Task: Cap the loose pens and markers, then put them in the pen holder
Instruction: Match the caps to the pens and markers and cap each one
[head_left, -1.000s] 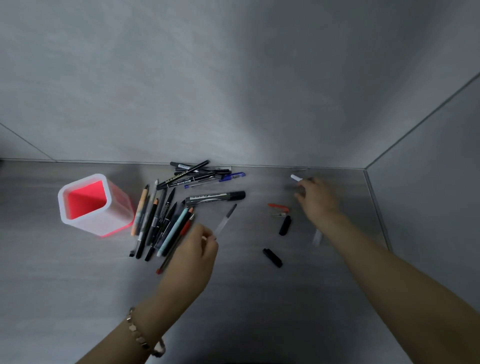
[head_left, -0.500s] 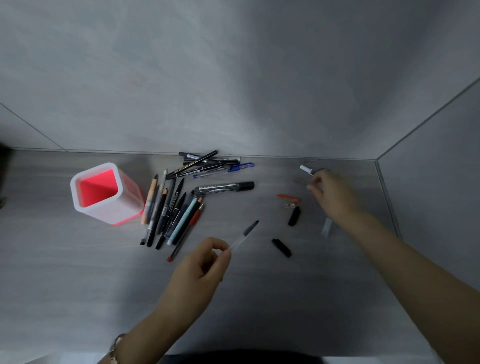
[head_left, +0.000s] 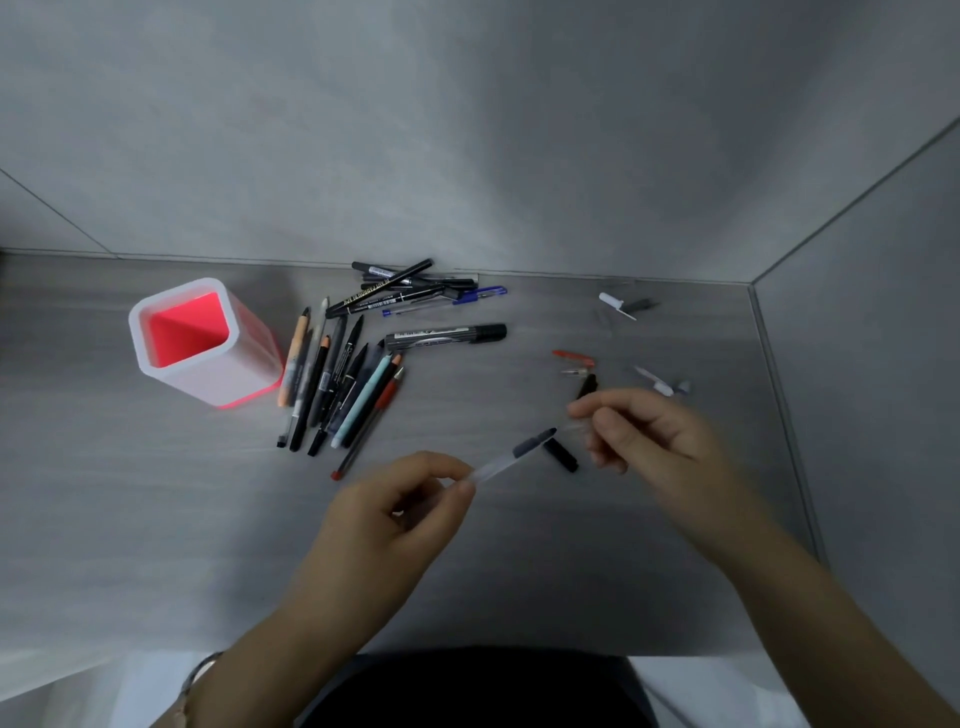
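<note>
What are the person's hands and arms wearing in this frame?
Both hands, left hand and right hand, are bare: no gloves, no rings visible. Both forearms show no sleeves. The left wrist carries a bracelet of small linked pieces; the right wrist has nothing on it.

A grey counter (head_left: 156, 519) with a faint wood-grain pattern running left to right fills the lower part of the view. It sits in a corner: its far edge meets a plain grey back wall (head_left: 467, 130), and its right edge meets a second grey wall (head_left: 883, 364) that comes forward along that side. A thin seam marks each join, and a diagonal line crosses the back wall at far left. The light is dim and soft, brightest on the middle of the back wall, with darker shading toward the upper right. A pale, lighter surface (head_left: 62, 680) shows below the counter's near edge.
</note>
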